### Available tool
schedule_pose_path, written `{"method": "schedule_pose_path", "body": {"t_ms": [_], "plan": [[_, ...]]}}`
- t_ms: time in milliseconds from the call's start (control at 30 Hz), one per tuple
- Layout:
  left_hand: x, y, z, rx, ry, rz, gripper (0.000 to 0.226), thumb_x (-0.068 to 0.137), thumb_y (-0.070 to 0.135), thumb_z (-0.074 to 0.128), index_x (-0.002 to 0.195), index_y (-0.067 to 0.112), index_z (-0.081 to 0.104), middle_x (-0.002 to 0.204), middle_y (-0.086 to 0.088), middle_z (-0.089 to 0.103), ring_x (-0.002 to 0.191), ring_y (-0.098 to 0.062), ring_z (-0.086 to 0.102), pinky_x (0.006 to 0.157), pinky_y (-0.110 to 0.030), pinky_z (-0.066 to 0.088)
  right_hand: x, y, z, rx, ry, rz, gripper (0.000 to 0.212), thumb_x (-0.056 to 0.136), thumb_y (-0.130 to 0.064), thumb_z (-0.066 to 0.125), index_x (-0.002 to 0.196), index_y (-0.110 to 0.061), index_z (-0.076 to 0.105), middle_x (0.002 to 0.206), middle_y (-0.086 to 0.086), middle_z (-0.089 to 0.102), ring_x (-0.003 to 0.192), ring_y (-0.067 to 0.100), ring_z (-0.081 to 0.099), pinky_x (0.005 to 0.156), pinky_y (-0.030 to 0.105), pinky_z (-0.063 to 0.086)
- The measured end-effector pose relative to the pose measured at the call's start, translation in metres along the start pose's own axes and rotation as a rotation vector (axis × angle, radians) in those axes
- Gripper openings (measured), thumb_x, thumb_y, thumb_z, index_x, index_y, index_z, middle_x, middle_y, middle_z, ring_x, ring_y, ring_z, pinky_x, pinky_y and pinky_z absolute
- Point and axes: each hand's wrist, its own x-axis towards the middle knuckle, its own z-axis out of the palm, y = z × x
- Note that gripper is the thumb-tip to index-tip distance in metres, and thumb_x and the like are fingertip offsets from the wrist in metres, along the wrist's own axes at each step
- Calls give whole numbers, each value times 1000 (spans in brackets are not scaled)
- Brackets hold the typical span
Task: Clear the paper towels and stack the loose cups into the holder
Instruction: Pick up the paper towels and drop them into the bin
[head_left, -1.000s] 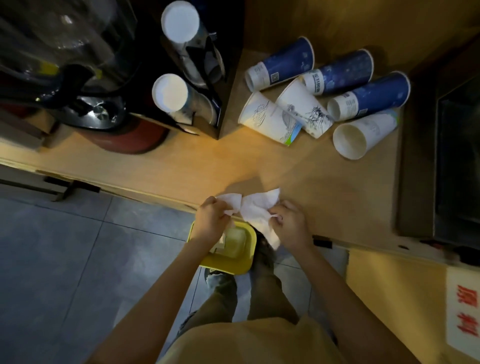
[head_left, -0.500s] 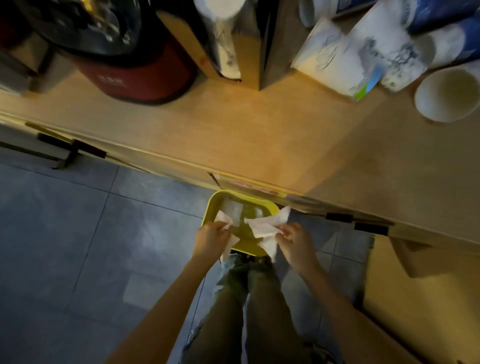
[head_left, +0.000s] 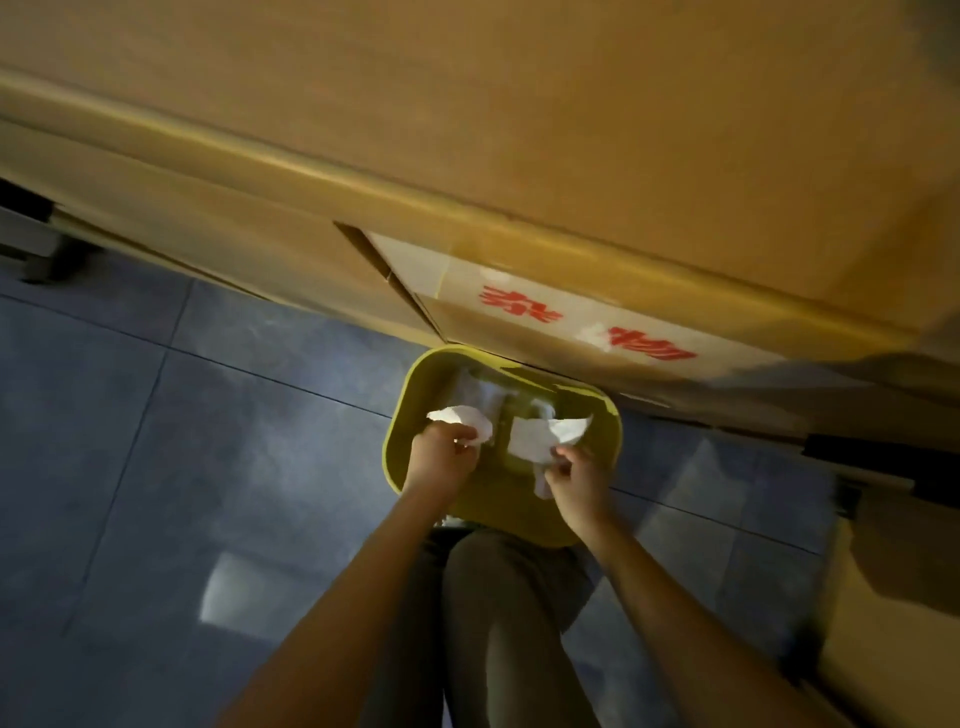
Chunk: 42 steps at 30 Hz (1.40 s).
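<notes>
My left hand (head_left: 441, 454) is closed on a crumpled white paper towel (head_left: 462, 418) above the left side of a yellow bin (head_left: 400, 415). Over the bin's right side, my right hand (head_left: 574, 475) pinches a second white paper towel (head_left: 540, 439). The bin stands on the floor against the wooden counter front. More white paper lies inside the bin. The cups and the cup holder are out of view.
The wooden counter's front edge (head_left: 467, 208) runs across the upper frame, with a white label bearing red characters (head_left: 582, 327) on the cabinet face just above the bin. Grey floor tiles (head_left: 182, 441) spread to the left. My legs stand just behind the bin.
The view has tilted down, so the cups and countertop items have left the frame. Both hands have dropped from the counter edge to above the bin, each still holding its towel.
</notes>
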Motion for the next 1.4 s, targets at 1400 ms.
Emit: {"method": "schedule_pose_path", "body": {"t_ms": [1400], "plan": [[-260,332,-230,-58,91,758,20,86,21,53,96,7,63,84,-10,66,82,-27,62,76,-35,47,-246,-278,-340,218,368,-482,11,89,-19,52,85,-16,61,78,9,66,78,24,63,77,38,49]]}}
